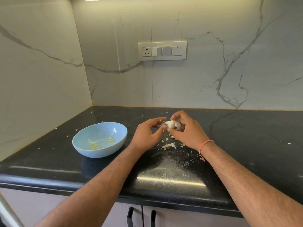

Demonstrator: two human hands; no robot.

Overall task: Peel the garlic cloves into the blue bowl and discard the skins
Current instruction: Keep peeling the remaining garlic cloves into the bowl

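Observation:
A white garlic bulb [172, 124] is held above the black counter [246, 136], between both hands. My right hand [186, 130] curls its fingers and thumb round the bulb. My left hand [147, 133] pinches a strip of papery skin at the bulb's left side. The blue bowl [82, 145] stands on the counter to the left of my hands, with a few small yellowish garlic pieces [111, 139] and a thin strip of skin inside. Loose skins [169, 145] and crumbs lie on the counter under my hands.
Marble-look walls meet in a corner behind the bowl. A switch panel with a socket [162, 51] is on the back wall. Cabinet doors with black handles [130, 217] sit below the counter's front edge. Small white flakes are scattered over the counter.

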